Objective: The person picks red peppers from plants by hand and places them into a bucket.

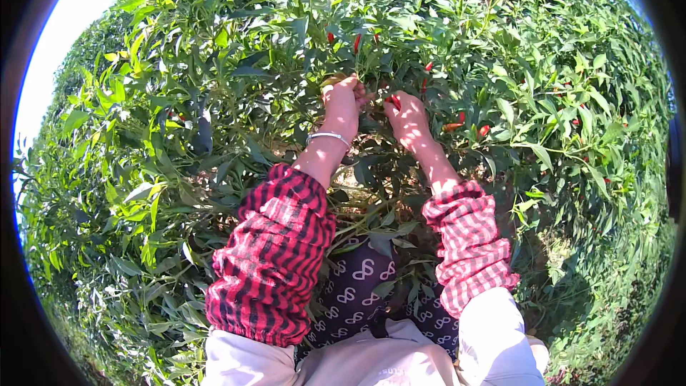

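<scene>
Both of my arms reach forward into a leafy chili plant (371, 11). My left hand (344, 106) is closed among the stems, fingertips pinched together; whatever lies between them is too small and shaded to make out. Close beside it on the right, my right hand (409, 119) is closed on a red chili pepper (394, 101) that shows at its fingertips. Just beyond the hands hangs another red chili (356, 43). To the right of my right hand are an orange-red chili (452, 127) and a red one (484, 131).
Dense green foliage (179, 50) surrounds my hands on every side. More red chilies (576, 122) show among the leaves at the right. Leafy stems (379, 232) lie over my dark patterned clothing (350, 293). Bright sky (78, 14) shows at the upper left.
</scene>
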A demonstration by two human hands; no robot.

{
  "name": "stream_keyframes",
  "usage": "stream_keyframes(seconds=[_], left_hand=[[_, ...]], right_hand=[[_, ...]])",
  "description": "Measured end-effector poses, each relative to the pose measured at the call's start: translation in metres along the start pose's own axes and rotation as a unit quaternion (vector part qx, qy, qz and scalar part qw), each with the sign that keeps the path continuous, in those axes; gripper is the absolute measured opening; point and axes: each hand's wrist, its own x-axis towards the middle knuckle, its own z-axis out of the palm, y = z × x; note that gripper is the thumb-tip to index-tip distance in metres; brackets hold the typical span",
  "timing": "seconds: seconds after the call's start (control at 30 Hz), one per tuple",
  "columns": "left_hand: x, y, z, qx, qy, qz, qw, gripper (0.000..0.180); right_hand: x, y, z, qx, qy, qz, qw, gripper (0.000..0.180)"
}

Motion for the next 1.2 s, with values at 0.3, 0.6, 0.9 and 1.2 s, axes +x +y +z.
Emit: stream_keyframes(seconds=[0.3,0.6,0.9,1.2], left_hand=[[0.006,0.016,0.000,0.016,0.066,0.018,0.998,0.014],[-0.005,0.016,0.003,0.084,0.017,0.017,0.996,0.016],[0.001,0.012,-0.007,0.131,0.058,0.002,0.990,0.007],[-0.016,0.022,0.001,0.169,-0.057,0.001,0.984,0.008]], right_hand=[[-0.015,-0.020,-0.030,0.639,-0.107,0.274,0.711,0.015],[0.033,-0.088,-0.042,0.416,0.062,-0.042,0.906,0.015],[0.063,-0.085,-0.034,-0.028,-0.072,-0.078,0.994,0.025],[0.063,-0.079,-0.045,0.385,0.095,0.092,0.914,0.010]])
